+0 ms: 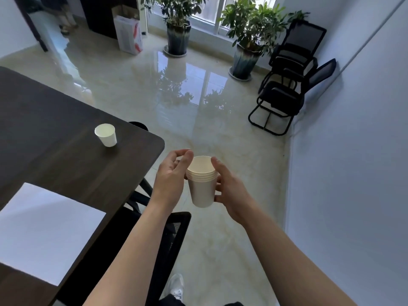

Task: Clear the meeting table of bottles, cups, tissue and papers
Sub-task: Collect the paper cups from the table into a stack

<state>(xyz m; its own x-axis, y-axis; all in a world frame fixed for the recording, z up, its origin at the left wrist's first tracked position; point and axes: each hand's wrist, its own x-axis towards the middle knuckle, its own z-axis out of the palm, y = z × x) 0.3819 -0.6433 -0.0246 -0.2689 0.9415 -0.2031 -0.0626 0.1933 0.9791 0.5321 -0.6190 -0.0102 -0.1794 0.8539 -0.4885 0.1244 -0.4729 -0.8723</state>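
Note:
A stack of several white paper cups (202, 186) is held upright over the floor, just past the table's corner. My right hand (229, 188) grips the stack from the right side. My left hand (171, 175) hovers at the stack's left rim with fingers curled and apart, holding nothing. One single white paper cup (106, 134) stands on the dark wooden meeting table (55, 120) near its far right edge. A white sheet of paper (46, 230) lies flat on the table near its front edge.
A black mesh chair (167, 235) is tucked under the table's right side below my arms. Two stacked black chairs (289, 85) stand against the right wall. Two potted plants (178, 25) (249, 40) and a white box (129, 34) stand by the window.

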